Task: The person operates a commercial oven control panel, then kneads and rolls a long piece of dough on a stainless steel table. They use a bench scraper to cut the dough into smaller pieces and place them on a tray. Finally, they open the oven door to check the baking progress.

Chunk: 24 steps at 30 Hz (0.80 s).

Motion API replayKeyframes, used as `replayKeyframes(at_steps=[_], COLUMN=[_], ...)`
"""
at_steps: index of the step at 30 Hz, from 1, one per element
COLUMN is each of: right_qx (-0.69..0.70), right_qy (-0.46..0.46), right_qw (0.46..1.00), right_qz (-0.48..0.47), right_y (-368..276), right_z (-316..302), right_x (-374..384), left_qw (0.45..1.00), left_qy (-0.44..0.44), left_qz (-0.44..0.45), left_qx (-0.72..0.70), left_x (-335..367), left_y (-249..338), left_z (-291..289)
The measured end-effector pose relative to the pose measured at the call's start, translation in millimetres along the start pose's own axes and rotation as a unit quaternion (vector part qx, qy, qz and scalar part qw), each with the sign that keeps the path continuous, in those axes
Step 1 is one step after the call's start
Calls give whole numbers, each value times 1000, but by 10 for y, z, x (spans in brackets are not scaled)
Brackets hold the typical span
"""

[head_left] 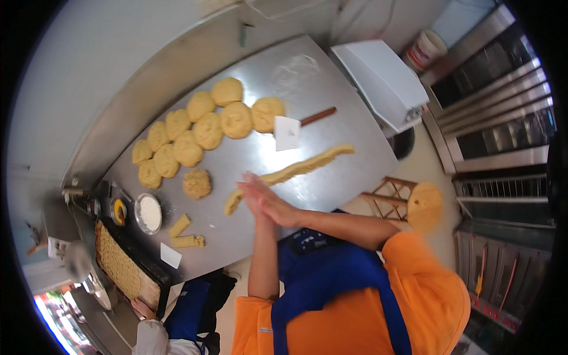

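Two-handed, pressing left hand (255, 204) against right hand (278, 209), seemingly empty, with dough balls (207, 131) toward eleven o'clock, presumably giving dough rope (305, 166) room.

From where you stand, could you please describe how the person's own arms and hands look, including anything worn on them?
The left hand and right hand are bare, with no gloves visible. The forearms are uncovered too, below loose, short orange sleeves. I see no cables on them.
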State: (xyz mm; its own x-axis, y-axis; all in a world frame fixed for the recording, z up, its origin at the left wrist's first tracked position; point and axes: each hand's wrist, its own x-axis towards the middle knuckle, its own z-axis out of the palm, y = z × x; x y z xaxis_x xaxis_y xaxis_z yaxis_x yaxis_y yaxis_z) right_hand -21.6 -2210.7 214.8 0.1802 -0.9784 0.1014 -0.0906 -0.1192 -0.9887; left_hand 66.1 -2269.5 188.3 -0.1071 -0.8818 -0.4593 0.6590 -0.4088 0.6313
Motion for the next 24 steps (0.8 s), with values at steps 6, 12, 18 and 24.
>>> replayKeyframes(at_steps=[6,12,18,24], right_qx=[-113,-380,-472,-455], right_qy=[36,275,75,60], right_qw=[985,881,873,877], right_qz=[-122,66,95,142], right_y=[281,802,871,794], right_z=[-898,-2602,-2805,-2704], right_x=[-599,-1074,-1016,-858], left_qw=[995,742,417,420], left_qy=[-61,-223,-312,-295], left_qz=[-79,111,266,281], left_qx=[6,622,811,811], left_x=[-595,-538,184,148], left_y=[-459,-982,-1368,-1650], left_z=[734,945,992,942])
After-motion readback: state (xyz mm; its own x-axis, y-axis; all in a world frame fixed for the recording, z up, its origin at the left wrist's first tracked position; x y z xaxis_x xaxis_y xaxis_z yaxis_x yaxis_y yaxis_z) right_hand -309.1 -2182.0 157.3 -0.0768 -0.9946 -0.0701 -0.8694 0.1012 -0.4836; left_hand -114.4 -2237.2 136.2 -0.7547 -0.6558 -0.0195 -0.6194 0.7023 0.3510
